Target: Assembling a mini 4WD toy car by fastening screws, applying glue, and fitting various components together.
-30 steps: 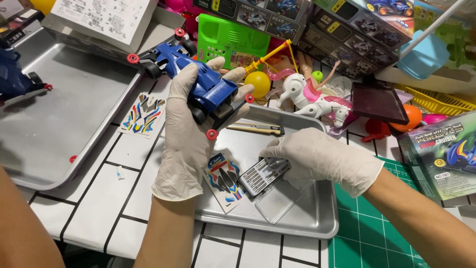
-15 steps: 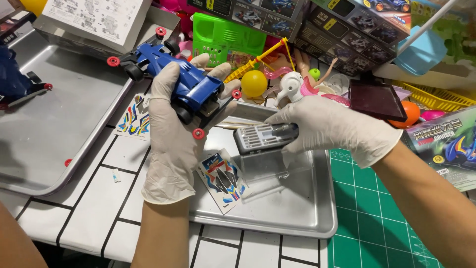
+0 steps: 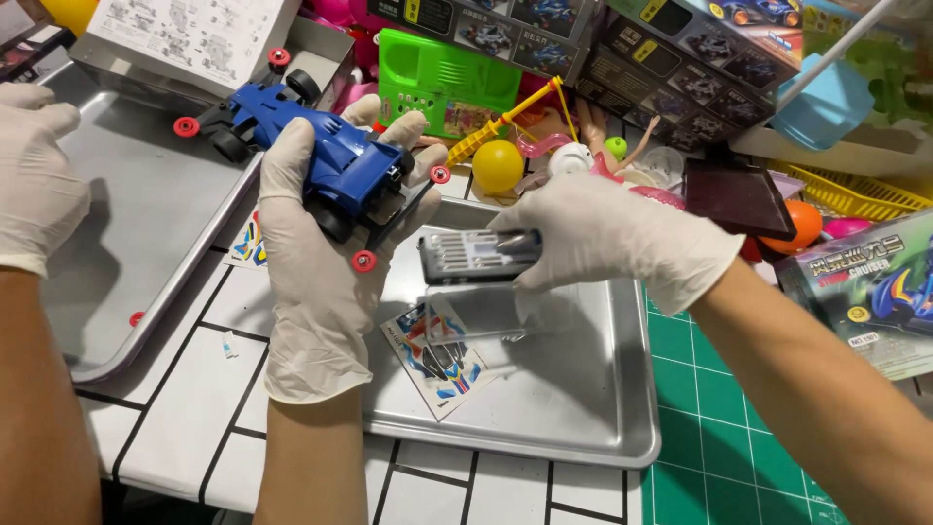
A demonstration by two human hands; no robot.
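My left hand (image 3: 311, 292), in a white glove, grips a blue toy race car (image 3: 345, 175) with small red rollers, tilted above the left edge of a small metal tray (image 3: 583, 408). My right hand (image 3: 622, 238), also gloved, pinches a grey ribbed plastic part (image 3: 466, 256) and holds it level just right of the car, close to its underside. Below the part, a clear plastic piece (image 3: 486, 311) and a colourful sticker sheet (image 3: 432, 355) lie in the tray.
Another person's gloved hand (image 3: 29, 175) hovers over a large metal tray (image 3: 155, 224) at left, near a second blue car (image 3: 243, 117). Toy boxes, a green basket (image 3: 437, 73), a yellow ball (image 3: 498, 165) and a doll crowd the back. A green cutting mat (image 3: 719, 437) lies right.
My right hand lifted the grey part off the small tray and brought it up beside the car. My left hand kept its hold on the car.
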